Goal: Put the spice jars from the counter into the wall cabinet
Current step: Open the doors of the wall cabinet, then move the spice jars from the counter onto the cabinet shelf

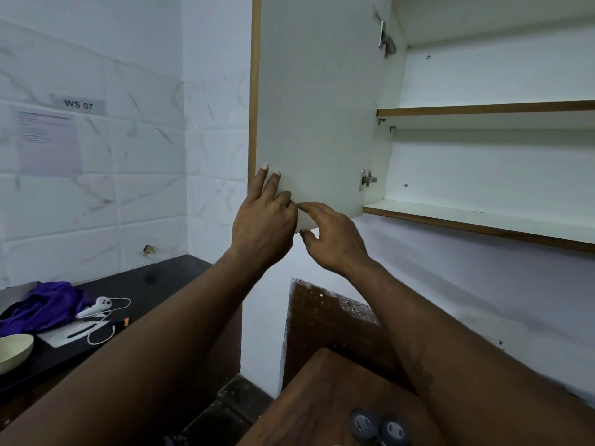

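The wall cabinet door (322, 107) stands swung open, its white inner face towards me. My left hand (262, 220) lies with straight fingers flat against the door's lower left corner. My right hand (331, 236) pinches the door's bottom edge, index finger on the face and thumb underneath. The cabinet (489, 156) shows bare white shelves with brown front edges. Two dark jar lids (378, 428) show at the bottom edge, standing on a brown wooden surface (322, 397) below my right forearm; the jars' bodies are out of frame.
A black counter (154, 278) at the left carries a purple cloth (45, 304), a white handheld controller with cord (96, 305), a white board and a pale bowl (13, 350). White tiled walls stand behind, with a paper sheet and a "WS 07" label.
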`<act>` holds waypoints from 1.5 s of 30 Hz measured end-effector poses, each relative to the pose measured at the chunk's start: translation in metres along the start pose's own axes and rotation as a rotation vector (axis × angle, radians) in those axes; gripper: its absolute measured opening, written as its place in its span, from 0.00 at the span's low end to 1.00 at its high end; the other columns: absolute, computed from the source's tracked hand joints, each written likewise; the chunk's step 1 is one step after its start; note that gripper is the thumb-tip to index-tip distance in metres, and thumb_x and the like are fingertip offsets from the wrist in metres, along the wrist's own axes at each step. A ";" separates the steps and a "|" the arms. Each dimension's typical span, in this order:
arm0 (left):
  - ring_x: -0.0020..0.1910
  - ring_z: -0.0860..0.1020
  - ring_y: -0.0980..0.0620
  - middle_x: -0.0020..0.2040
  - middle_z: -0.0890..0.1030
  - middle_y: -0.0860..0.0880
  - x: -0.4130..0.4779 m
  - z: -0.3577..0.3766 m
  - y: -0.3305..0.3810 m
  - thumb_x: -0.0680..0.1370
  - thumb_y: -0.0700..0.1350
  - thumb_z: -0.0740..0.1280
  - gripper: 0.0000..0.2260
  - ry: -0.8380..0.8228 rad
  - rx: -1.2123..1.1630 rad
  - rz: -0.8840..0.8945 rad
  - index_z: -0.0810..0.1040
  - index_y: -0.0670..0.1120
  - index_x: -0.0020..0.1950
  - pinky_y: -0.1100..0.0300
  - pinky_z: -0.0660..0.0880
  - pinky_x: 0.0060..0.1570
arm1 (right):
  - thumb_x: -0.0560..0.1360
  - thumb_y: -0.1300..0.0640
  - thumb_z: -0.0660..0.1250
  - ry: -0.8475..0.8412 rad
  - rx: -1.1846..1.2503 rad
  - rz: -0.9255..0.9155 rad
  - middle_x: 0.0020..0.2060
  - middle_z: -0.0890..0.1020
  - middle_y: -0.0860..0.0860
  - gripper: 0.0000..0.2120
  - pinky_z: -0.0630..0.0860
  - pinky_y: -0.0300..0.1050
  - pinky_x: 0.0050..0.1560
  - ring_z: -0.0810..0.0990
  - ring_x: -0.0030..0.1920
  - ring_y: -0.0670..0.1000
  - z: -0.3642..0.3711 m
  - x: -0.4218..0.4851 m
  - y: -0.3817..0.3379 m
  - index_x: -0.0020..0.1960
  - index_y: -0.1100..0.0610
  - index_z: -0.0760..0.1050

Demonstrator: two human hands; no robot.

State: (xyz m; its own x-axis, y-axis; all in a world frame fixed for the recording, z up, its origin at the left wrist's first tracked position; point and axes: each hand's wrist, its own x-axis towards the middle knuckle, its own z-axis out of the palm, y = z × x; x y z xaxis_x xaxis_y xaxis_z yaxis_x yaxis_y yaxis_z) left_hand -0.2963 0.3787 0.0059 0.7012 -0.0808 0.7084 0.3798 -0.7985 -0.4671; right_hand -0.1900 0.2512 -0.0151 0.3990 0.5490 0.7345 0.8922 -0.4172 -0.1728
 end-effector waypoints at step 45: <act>0.59 0.80 0.44 0.61 0.81 0.46 -0.010 -0.098 0.526 0.78 0.53 0.63 0.23 -0.240 -0.977 0.804 0.71 0.47 0.72 0.48 0.71 0.63 | 0.75 0.52 0.71 -0.223 -0.507 1.018 0.63 0.79 0.54 0.27 0.75 0.53 0.60 0.78 0.62 0.57 -0.246 -0.424 0.208 0.72 0.56 0.71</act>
State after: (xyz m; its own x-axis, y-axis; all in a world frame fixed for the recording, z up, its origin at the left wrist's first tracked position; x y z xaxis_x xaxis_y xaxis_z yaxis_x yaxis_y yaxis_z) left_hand -0.1626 -0.0988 -0.1956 0.6548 -0.7131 0.2503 -0.7236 -0.6872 -0.0645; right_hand -0.2254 -0.2465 -0.2015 0.9573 -0.1135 0.2659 -0.0307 -0.9543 -0.2971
